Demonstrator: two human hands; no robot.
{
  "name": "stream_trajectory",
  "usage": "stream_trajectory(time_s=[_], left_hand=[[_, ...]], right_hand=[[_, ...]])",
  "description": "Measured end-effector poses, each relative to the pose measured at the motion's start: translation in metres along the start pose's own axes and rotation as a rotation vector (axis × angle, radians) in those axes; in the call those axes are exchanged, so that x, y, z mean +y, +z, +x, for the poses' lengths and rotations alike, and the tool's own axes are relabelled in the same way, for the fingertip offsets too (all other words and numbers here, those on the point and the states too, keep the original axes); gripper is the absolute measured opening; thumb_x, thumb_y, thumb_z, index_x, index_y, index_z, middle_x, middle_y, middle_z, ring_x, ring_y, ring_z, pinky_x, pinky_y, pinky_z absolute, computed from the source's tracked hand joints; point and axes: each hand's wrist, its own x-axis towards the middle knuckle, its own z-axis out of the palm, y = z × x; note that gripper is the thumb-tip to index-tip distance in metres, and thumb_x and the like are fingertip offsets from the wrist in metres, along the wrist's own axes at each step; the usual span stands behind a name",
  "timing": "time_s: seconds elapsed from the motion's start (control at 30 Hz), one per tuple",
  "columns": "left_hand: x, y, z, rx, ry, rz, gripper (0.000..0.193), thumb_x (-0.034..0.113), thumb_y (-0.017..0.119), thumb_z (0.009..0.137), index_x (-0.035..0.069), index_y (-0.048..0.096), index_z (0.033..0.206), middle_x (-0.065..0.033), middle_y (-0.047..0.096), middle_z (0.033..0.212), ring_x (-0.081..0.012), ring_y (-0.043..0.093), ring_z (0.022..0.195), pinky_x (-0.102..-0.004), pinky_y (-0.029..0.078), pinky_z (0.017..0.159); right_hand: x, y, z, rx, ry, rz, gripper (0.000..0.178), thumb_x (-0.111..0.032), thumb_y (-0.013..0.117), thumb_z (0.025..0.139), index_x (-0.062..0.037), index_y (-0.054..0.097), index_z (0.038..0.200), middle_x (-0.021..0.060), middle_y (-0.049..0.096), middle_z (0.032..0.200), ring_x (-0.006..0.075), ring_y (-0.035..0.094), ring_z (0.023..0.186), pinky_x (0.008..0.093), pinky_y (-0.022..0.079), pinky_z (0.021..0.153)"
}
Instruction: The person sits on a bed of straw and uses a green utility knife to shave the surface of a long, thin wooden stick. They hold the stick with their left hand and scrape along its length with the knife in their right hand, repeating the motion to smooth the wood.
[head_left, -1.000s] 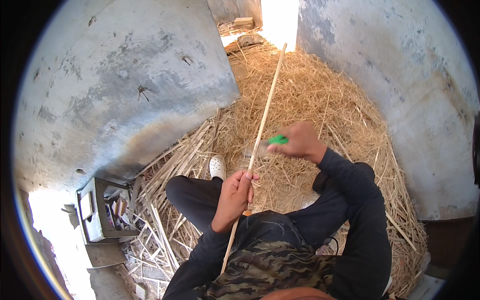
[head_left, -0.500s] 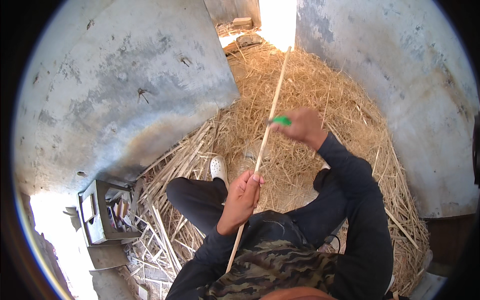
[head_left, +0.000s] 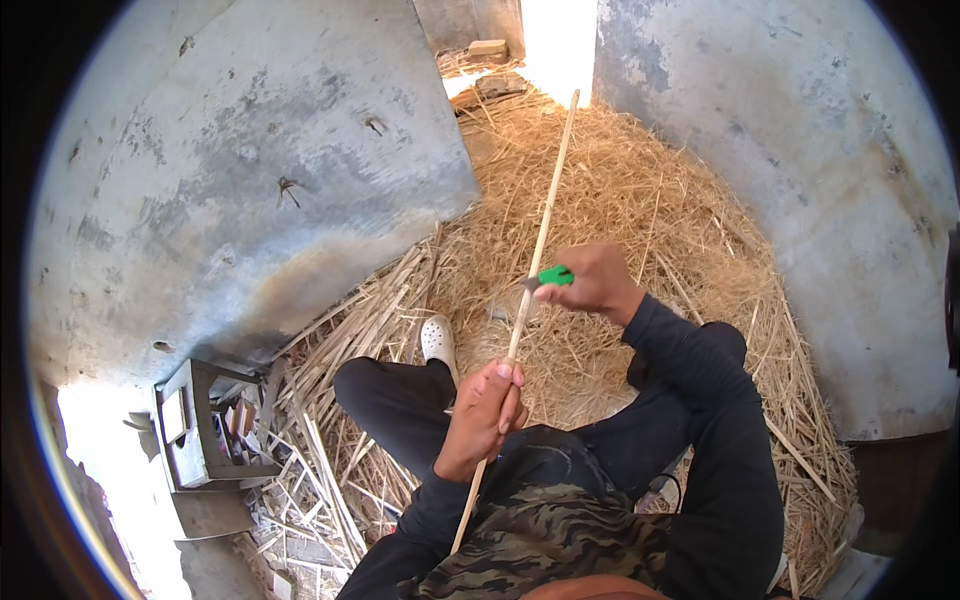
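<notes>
A long, pale wooden strip (head_left: 553, 195) slants from my lap up toward the bright doorway. My left hand (head_left: 483, 415) is closed around its lower part, thumb lying along the top. In my right hand (head_left: 597, 280) is a knife with a green handle (head_left: 556, 275). Its short dark blade (head_left: 531, 285) rests against the strip, a little above my left hand. The fingers of the right hand wrap the handle, hiding most of it.
Thin shavings (head_left: 620, 190) cover the floor in front of me. Split strips (head_left: 340, 450) lie heaped at my left. A small wooden box frame (head_left: 200, 425) with odds and ends stands beyond them. Grey walls (head_left: 250, 150) rise on both sides; a white clog (head_left: 437, 340) is on my foot.
My right hand has drawn the knife down along the strip, closer to my left hand. My left hand keeps its grip, and the strip has barely shifted.
</notes>
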Motion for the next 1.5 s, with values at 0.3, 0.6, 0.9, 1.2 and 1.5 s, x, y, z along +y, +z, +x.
stream_trajectory(time_s=[0.3,0.6,0.9,1.2,1.5], left_hand=[[-0.014,0.012,-0.028,-0.108,-0.094,0.116,0.03,0.029,0.039,0.103,0.004,0.051,0.092,0.0034,0.039,0.05,-0.005,0.03,0.038,-0.0198,0.027,0.039],[0.005,0.012,-0.005,0.002,0.011,0.079,0.03,0.027,0.038,0.104,0.003,0.051,0.092,0.0034,0.037,0.047,-0.0047,0.029,0.039,-0.0203,0.027,0.041],[-0.006,0.018,-0.014,-0.033,0.012,0.099,0.027,0.026,0.04,0.103,0.005,0.049,0.09,0.0037,0.038,0.049,-0.0045,0.03,0.039,-0.0198,0.029,0.043],[0.001,0.02,-0.023,0.052,0.061,0.399,0.026,0.025,0.04,0.103,0.004,0.05,0.091,0.0056,0.04,0.05,-0.0012,0.034,0.041,-0.0178,0.026,0.04],[0.001,0.02,-0.028,0.029,0.055,0.416,0.025,0.025,0.041,0.103,0.004,0.05,0.091,0.0056,0.041,0.052,-0.001,0.035,0.042,-0.0172,0.026,0.04]], right_hand=[[0.149,-0.041,0.018,0.132,0.561,-0.175,0.072,-0.077,0.029,0.087,-0.0149,0.058,0.063,-0.0067,0.032,0.047,0.0081,0.027,0.039,0.0265,0.022,0.036],[-0.006,-0.026,-0.002,0.087,0.054,0.145,0.071,-0.079,0.038,0.082,-0.0171,0.064,0.059,-0.0042,0.036,0.041,0.0107,0.033,0.034,0.0293,0.026,0.034],[0.041,-0.037,0.008,0.014,0.264,0.04,0.079,-0.082,0.032,0.081,-0.0128,0.057,0.053,-0.0009,0.04,0.04,0.0132,0.042,0.035,0.0325,0.03,0.035],[0.021,-0.031,0.009,0.081,0.226,0.061,0.074,-0.079,0.042,0.081,-0.0124,0.054,0.051,-0.0007,0.041,0.04,0.0148,0.041,0.034,0.0321,0.031,0.035],[0.037,-0.038,0.012,0.063,0.238,-0.013,0.077,-0.08,0.036,0.082,-0.0125,0.05,0.049,-0.0007,0.037,0.039,0.0156,0.039,0.034,0.0331,0.03,0.035]])
